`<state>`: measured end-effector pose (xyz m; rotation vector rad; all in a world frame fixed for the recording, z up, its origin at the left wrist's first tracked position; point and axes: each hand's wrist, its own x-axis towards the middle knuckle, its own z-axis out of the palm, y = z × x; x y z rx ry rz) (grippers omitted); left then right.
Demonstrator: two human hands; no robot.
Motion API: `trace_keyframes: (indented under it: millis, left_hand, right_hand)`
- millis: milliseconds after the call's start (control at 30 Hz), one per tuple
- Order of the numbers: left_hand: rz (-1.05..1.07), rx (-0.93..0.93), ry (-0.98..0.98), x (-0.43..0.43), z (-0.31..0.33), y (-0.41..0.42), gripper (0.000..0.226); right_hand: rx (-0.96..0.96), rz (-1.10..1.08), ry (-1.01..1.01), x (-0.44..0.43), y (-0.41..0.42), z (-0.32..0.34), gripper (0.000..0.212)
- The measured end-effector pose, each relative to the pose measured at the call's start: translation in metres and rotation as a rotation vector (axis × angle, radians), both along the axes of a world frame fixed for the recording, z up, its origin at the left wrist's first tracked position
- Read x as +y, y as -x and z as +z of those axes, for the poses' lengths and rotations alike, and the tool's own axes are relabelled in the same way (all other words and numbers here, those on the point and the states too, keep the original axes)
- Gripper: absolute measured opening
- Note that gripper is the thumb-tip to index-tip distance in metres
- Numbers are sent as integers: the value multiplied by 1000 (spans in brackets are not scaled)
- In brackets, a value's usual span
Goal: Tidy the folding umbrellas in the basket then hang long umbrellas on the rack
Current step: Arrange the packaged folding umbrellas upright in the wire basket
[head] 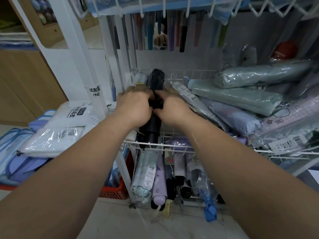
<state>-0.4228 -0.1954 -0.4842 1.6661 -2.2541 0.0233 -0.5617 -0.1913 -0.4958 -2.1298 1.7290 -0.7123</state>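
Note:
A black folding umbrella point(156, 80) in a clear sleeve lies lengthwise at the left side of the white wire basket point(172, 146). My left hand point(134, 106) and my right hand point(172, 107) both grip its middle from either side, fingers curled round it. To the right, several teal, blue and lilac folding umbrellas point(236, 98) lie piled crosswise in the basket. Long umbrellas point(183, 38) hang by their handles from the rack above at the back.
A lower basket holds several upright folding umbrellas point(160, 183). Packaged raincoats point(57, 133) are stacked at the left beside a white rack post point(81, 54). A red plastic crate point(115, 190) stands on the tiled floor.

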Motion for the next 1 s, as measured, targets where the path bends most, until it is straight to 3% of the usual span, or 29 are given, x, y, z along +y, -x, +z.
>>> trace_keyframes:
  millis: [67, 200, 433, 600, 733, 867, 1000]
  left_hand:
    - [-29, 34, -56, -3, -4, -3, 51]
    - [8, -88, -145, -9, -6, -8, 49]
    - [31, -197, -171, -4, 8, -2, 40]
    - [-18, -39, -14, 10, 0, -2, 37]
    - [-112, 170, 99, 27, 1, 20, 34]
    - [-197, 287, -92, 42, 1, 47, 34]
    - [-253, 343, -216, 47, -6, 63, 35]
  right_hand:
    - [61, 57, -59, -6, -2, 1, 70]
    - [166, 66, -106, -17, -6, 0, 53]
    - [325, 100, -138, -12, -6, 14, 60]
    - [346, 29, -11, 20, 34, 43, 36]
    - [372, -133, -122, 45, 74, 61, 35]
    - [402, -173, -211, 60, 98, 59, 33]
    - [306, -113, -302, 67, 102, 54, 36]
